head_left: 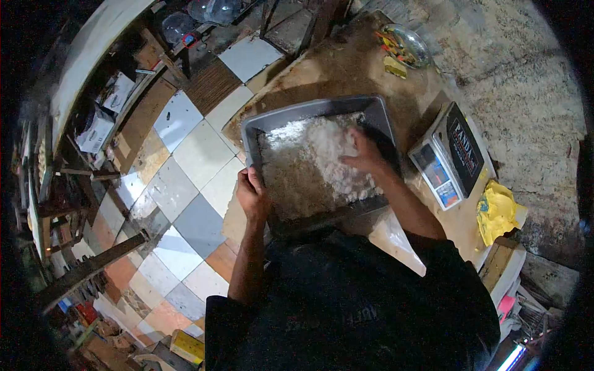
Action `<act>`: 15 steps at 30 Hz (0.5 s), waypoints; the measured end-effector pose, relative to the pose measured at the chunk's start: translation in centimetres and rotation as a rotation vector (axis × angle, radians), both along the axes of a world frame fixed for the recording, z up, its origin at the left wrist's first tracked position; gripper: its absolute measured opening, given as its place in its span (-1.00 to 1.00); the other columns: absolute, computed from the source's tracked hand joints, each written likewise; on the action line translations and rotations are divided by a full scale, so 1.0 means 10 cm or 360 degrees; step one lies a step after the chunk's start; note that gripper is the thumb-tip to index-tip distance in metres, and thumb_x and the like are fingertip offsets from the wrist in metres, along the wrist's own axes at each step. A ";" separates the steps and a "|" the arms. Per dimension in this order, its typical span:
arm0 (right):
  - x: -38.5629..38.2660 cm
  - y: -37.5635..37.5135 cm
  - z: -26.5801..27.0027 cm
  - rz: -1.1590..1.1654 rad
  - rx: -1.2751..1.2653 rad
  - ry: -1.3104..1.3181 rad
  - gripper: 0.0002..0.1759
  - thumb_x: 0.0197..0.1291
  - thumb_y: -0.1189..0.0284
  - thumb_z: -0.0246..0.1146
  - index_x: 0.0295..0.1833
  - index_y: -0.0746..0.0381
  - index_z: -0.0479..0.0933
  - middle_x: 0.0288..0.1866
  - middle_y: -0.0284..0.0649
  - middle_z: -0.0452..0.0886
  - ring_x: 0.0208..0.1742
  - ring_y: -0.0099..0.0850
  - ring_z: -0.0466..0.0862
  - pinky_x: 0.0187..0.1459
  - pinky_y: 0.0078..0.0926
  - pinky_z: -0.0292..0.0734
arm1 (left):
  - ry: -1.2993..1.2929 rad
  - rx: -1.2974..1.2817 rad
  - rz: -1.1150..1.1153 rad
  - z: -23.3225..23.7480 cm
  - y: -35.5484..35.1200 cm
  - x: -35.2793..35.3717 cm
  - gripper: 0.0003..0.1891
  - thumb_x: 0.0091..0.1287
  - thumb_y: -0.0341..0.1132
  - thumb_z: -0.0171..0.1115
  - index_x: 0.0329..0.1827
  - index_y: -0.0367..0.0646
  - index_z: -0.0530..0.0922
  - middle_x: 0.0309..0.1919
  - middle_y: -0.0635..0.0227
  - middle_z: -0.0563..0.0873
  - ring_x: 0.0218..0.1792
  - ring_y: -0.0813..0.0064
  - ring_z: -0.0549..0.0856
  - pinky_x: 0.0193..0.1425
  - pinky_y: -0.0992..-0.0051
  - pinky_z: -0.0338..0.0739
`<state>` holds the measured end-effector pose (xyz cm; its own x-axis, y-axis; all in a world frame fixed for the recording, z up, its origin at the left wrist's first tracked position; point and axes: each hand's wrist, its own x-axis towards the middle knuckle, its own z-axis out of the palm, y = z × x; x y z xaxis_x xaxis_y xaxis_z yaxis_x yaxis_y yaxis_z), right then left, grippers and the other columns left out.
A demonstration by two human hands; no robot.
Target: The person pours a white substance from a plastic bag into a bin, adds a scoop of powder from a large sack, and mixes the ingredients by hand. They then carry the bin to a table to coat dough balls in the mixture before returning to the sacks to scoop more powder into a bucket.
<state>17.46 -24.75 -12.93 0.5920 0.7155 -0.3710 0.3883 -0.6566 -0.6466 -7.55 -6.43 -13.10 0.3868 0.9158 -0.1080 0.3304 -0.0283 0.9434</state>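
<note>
A patchwork floor (185, 161) of mismatched grey, white and orange tiles spreads left. Cluttered wooden shelves (93, 123) line its far side. The worn brown table (322, 68) stands against a rough, pale wall (513, 62). Light is dim.

A worker, seen from above, wears a loose, creased black short-sleeved T-shirt (346, 290) with faint grey lettering (362, 315) across the chest. The sleeves (442, 247) end near the elbow. The forearms (405, 207), left grip (252, 196) and right grip (366, 154) are bare.
</note>
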 end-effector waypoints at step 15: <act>0.02 0.06 0.20 0.0380 -0.0169 0.0168 -0.05 -0.18 0.32 0.44 0.35 0.33 0.15 0.41 0.08 0.12 0.43 -0.16 0.14 0.36 -0.31 0.11 | 0.0048 0.0105 -0.0033 -0.03 0.03 -0.01 -0.66 0.43 -0.11 -0.07 -0.25 -0.27 0.41 -0.61 0.30 0.50 -0.56 0.48 0.47 -0.43 0.41 0.36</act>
<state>17.64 -24.20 -10.90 0.3655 0.7836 -0.5024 0.4740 -0.6212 -0.6240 -7.63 -6.13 -13.38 0.4035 0.9130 -0.0597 0.3573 -0.0972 0.9289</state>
